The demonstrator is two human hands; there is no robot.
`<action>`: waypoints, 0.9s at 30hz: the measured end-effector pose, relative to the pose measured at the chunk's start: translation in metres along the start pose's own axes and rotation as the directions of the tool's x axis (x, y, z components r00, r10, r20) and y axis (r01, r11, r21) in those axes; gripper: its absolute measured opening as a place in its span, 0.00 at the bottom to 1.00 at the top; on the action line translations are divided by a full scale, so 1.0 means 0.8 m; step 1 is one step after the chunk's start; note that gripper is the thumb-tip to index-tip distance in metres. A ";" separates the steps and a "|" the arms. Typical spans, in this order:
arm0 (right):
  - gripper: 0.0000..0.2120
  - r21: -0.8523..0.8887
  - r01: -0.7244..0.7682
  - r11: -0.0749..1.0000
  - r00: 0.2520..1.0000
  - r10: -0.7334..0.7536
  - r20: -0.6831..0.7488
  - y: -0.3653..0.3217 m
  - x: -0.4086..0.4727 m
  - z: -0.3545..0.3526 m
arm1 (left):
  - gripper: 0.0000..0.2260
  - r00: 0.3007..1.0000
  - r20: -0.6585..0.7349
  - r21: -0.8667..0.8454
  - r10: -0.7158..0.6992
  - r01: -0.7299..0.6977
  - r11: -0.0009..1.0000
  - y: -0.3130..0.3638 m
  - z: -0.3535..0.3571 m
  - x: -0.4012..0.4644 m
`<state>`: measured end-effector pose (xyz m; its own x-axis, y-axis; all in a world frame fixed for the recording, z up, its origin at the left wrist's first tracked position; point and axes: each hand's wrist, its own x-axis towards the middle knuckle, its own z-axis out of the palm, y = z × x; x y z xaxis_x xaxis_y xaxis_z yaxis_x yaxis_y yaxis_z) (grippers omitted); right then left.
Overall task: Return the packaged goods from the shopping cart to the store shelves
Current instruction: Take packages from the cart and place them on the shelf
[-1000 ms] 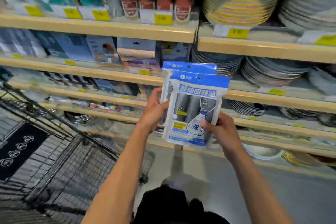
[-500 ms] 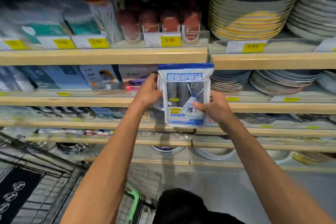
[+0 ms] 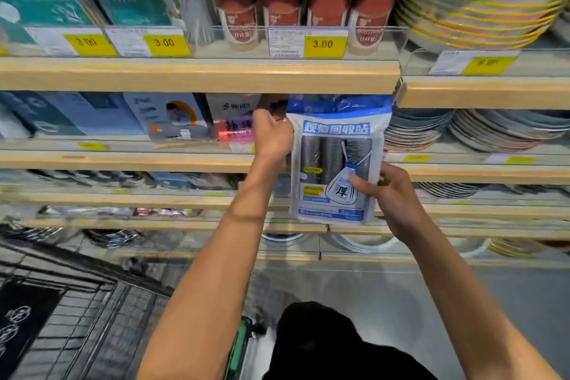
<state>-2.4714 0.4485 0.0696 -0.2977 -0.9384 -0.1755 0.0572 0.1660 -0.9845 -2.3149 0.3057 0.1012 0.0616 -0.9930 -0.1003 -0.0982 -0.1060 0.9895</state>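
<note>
A blue-and-white pack of grey bin-bag rolls (image 3: pixel 334 160) stands upright in front of the second wooden shelf (image 3: pixel 123 160), its top just under the shelf above. My right hand (image 3: pixel 391 194) grips its lower right side, thumb on the front. My left hand (image 3: pixel 273 134) is closed on the pack's upper left edge, beside a pink and purple package (image 3: pixel 236 129). A second pack seen earlier behind the first is hidden or merged with it; I cannot tell. The black wire shopping cart (image 3: pixel 71 315) is at lower left.
Above, a shelf (image 3: pixel 197 74) carries red-capped bottles (image 3: pixel 327 0) and yellow price tags. Stacks of plates (image 3: pixel 481 0) fill the right shelves, upper and lower. Boxed goods (image 3: pixel 169 116) sit left of my hands. Grey floor lies below, my dark clothing at the bottom.
Both hands have raised the pack and pushed it forward to the second shelf. The view has moved closer to the shelves and tilted up.
</note>
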 end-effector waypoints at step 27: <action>0.06 0.182 -0.038 0.983 0.977 0.075 -0.201 0.062 -0.070 -0.053 | 0.20 0.905 0.315 0.506 0.286 -0.415 0.756 0.006 0.046 -0.012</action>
<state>-2.4921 0.5218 0.0302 -0.4780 -0.8431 -0.2464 0.2409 0.1439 -0.9598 -2.3524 0.3126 0.1027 -0.2855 -0.9450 0.1594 -0.6021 0.3062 0.7373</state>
